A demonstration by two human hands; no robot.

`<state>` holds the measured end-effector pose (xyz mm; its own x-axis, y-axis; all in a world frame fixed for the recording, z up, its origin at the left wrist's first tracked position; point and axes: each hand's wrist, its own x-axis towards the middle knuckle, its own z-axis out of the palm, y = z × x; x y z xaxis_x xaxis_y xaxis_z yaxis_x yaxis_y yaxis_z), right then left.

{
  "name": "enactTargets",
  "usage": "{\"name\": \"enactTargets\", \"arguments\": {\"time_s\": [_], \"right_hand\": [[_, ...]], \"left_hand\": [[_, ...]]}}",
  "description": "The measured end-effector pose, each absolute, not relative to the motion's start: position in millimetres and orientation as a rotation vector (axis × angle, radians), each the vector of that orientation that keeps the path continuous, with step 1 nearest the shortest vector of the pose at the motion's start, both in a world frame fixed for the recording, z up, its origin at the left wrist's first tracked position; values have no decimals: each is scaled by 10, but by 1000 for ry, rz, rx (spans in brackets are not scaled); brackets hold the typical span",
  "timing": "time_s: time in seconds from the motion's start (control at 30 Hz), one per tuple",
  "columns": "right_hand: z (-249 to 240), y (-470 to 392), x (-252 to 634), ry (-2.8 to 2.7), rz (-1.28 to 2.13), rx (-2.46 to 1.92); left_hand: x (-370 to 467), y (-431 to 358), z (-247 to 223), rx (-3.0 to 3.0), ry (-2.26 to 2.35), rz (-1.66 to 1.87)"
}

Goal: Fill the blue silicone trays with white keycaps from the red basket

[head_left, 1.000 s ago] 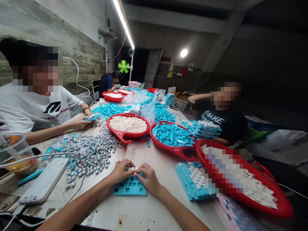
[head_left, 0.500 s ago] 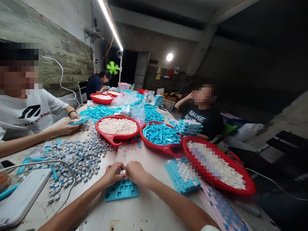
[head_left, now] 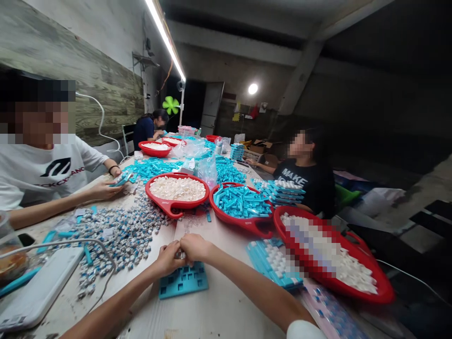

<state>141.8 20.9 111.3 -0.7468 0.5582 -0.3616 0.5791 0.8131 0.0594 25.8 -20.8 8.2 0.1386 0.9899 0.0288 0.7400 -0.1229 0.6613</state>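
Observation:
My left hand (head_left: 168, 259) and my right hand (head_left: 193, 247) meet over the far edge of a blue plate with square holes (head_left: 183, 284), which lies flat on the table. Both hands have their fingers closed, with the fingertips close together. Something small and pale shows between them, mostly hidden by the fingers. Right of my right forearm lies a blue panel with rows of white keycaps (head_left: 275, 259). Small silver and blue pieces (head_left: 116, 240) are heaped on the table left of my left hand.
Red basins hold white pieces (head_left: 178, 188), blue pieces (head_left: 242, 201) and more white pieces (head_left: 356, 273). A white slab-like device (head_left: 42, 287) and a grey cable lie at left. Co-workers sit left (head_left: 52, 165), right (head_left: 303, 165) and far back. Stacked panels (head_left: 282, 190) stand near the right co-worker.
The view has shifted slightly, so everything sits a little lower and further right. My hands stay together over the plate. The co-worker at right has lowered a raised arm to the table.

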Motion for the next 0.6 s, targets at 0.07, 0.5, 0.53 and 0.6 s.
{"name": "enactTargets", "arguments": {"time_s": [0.07,0.5,0.53,0.6], "right_hand": [[1125,339,1411,2590,-141,794],[1083,678,1206,2230,-475,815],[1064,692,1170,2187,-489,831],[1033,707,1108,2141,-491,847]], "left_hand": [[260,-201,135,1913,1631,633],[280,-166,156,1829,1624,636],[278,-166,142,1828,1631,634],[273,-167,116,1842,1635,631]]}}
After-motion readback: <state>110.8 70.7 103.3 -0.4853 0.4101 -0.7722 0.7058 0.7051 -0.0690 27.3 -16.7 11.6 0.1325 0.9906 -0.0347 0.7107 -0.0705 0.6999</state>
